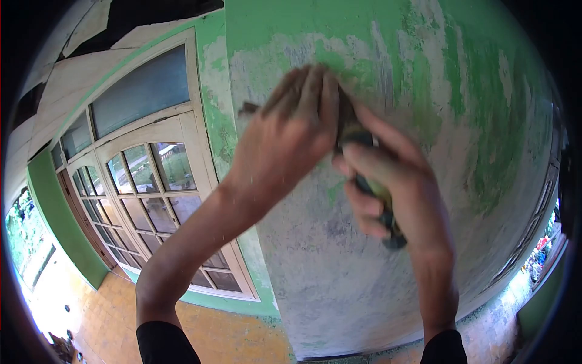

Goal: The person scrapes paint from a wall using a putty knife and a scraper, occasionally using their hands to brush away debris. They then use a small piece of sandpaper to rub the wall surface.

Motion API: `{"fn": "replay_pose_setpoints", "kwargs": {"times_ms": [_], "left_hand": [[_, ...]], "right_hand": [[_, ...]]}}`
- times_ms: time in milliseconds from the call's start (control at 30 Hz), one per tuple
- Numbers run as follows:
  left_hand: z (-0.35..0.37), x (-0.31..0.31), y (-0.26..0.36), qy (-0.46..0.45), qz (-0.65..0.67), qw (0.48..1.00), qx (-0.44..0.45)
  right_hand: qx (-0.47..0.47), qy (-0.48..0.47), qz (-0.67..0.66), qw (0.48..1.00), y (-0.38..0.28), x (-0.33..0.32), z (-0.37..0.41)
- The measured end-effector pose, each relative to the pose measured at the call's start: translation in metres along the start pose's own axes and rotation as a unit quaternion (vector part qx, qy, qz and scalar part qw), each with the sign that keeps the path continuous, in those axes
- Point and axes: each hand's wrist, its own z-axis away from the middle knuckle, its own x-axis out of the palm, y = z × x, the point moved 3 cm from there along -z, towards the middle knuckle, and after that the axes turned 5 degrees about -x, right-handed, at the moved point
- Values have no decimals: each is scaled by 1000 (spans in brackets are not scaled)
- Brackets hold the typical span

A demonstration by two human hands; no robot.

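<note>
My right hand (400,176) is wrapped round the black and yellow-green handle (379,188) of a scraper. My left hand (297,115) lies over the scraper's head, its fingers bent together and pressing it toward the wall. A dark end of the blade (247,109) shows past the left wrist side; the rest of the head is hidden under the fingers. Both hands are blurred and raised high against the wall (339,255). Green paint (503,151) is patchy there, with grey and whitish bare areas around and below the hands.
To the left stands a white-framed double door (151,176) with glass panes, under a transom window (142,91). A green pillar (66,218) is beyond it. Orange-yellow tiles cover the floor (224,333). A damaged ceiling (79,36) hangs at upper left, with dark gaps.
</note>
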Motion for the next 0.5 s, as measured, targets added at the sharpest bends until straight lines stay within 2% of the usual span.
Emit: {"fn": "replay_pose_setpoints", "kwargs": {"times_ms": [100, 233, 300, 367, 500], "left_hand": [[-16, -1, -11, 13, -3, 1000, -7], [-3, 4, -4, 24, -11, 1000, -1], [-7, 4, -8, 34, -1, 999, -10], [-24, -5, -17, 4, -11, 1000, -7], [-5, -5, -3, 3, 15, 1000, 3]], "right_hand": [[-33, -35, -17, 999, -14, -1, -19], [-19, -41, -10, 999, -1, 0, 1], [-31, -34, -16, 999, -8, 0, -14], [-38, -29, -22, 999, -10, 1, -20], [-28, -38, -25, 999, -4, 0, -4]]}}
